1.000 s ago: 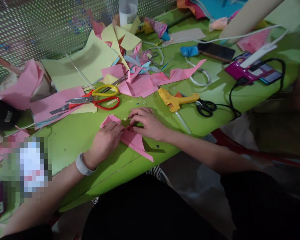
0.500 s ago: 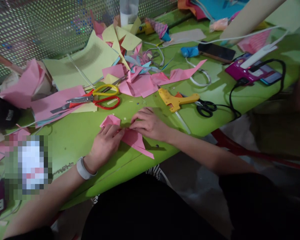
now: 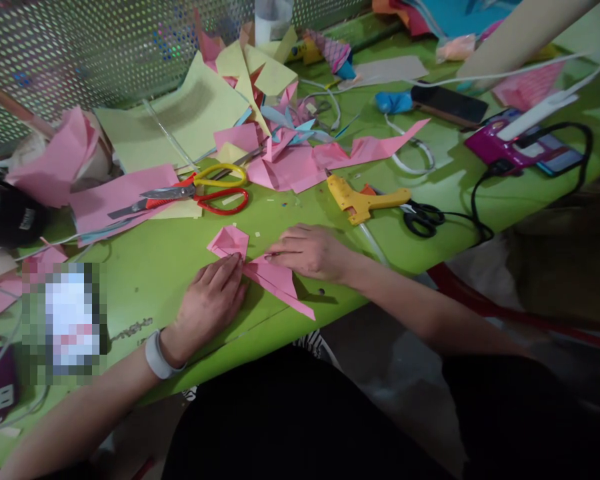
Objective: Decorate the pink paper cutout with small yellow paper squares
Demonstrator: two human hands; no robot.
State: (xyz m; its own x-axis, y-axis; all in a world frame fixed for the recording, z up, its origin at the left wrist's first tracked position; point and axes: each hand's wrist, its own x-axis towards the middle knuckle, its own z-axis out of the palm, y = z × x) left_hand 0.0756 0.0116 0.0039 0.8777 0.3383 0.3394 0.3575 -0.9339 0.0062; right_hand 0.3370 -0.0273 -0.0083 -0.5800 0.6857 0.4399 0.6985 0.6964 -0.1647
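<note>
A folded piece of pink paper (image 3: 275, 279) lies on the green table in front of me, pinched narrow at its middle, with one part flaring to the upper left and a pointed strip trailing to the lower right. My left hand (image 3: 214, 291), with a grey band on the wrist, has its fingertips closed on the paper near that narrow middle. At the upper edge of the right-hand part, my right hand (image 3: 313, 252) has its thumb and fingers together on the paper. The fingertips partly cover the folds.
Red-and-yellow-handled scissors (image 3: 195, 190) lie beyond my left hand. A yellow glue gun (image 3: 365, 198) and black scissors (image 3: 424, 219) lie beyond my right. Paper scraps (image 3: 285, 167) are heaped behind. A purple power strip (image 3: 500, 143) with cables sits right; a blurred-out phone-like object (image 3: 70, 320) lies left.
My right hand has drawn slightly away from my left, uncovering more of the paper's middle. The view has shifted a little, so the table items appear farther right.
</note>
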